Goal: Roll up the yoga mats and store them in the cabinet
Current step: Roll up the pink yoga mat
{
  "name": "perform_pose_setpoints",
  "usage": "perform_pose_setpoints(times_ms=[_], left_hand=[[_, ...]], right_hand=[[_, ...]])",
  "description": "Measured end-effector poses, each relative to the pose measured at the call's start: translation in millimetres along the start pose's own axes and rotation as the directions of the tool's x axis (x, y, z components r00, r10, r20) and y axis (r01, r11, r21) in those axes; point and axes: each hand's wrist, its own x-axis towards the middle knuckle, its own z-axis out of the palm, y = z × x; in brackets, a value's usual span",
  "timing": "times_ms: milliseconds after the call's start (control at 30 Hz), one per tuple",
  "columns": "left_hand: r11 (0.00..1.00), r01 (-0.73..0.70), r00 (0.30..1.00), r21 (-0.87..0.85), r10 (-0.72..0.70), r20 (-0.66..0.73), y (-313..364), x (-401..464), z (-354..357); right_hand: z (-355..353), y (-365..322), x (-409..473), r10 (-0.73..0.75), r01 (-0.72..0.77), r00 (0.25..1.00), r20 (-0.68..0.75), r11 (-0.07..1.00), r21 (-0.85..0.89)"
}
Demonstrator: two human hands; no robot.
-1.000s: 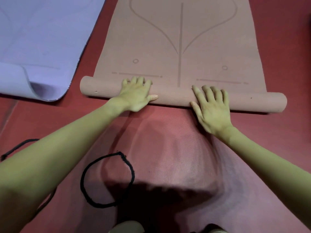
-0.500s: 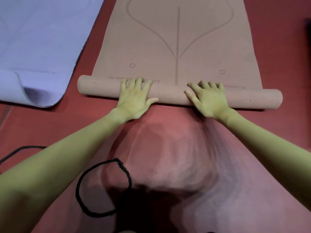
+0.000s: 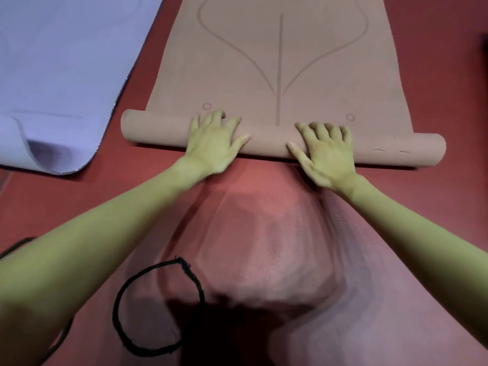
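A tan yoga mat [image 3: 280,62] with a leaf-shaped line pattern lies flat on the red floor, stretching away from me. Its near end is wound into a roll [image 3: 266,140] that runs across the view. My left hand [image 3: 214,143] presses on the roll left of the middle, fingers spread over its top. On the right of the middle my right hand [image 3: 326,151] presses the roll the same way. A lavender yoga mat [image 3: 60,62] lies flat at the left, its near corner curled up.
A black elastic loop [image 3: 158,307] lies on the red floor near me, and part of another black strap [image 3: 15,245] shows at the left edge. A dark object [image 3: 484,51] sits at the right edge.
Both hands have pushed the roll away from me. The roll has grown thicker and covered the straight lines printed near the mat's end. My right hand went from flat beside the roll to on top.
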Motion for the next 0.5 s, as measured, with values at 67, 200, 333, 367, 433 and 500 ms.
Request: perform_pose_setpoints(times_ms=[67,200,333,367,433,500], left_hand=[[0.999,0.030,0.999,0.012,-0.029,-0.046,9,-6,9],[1.000,0.025,1.000,-0.016,-0.025,0.001,8,0,18],[0.999,-0.008,0.999,-0.032,0.009,0.038,0,26,8],[1.000,-0.013,0.998,-0.027,0.014,0.053,-1,33,6],[0.999,-0.018,0.996,-0.026,0.021,0.087,-3,44,2],[1.000,-0.022,0.991,-0.022,0.024,0.128,-5,52,-1]], right_hand=[[0,1,8,0.013,-0.013,1.000,0.012,0.999,-0.029],[1,4,17,0.028,-0.026,0.999,0.019,0.997,-0.067],[-2,5,28,0.032,-0.031,0.999,0.030,0.999,-0.035],[-2,7,27,0.015,-0.014,0.999,0.029,0.999,-0.029],[-1,13,21,-0.024,0.025,0.999,0.028,0.999,-0.041],[2,18,12,-0.030,0.030,1.000,0.001,0.998,-0.059]])
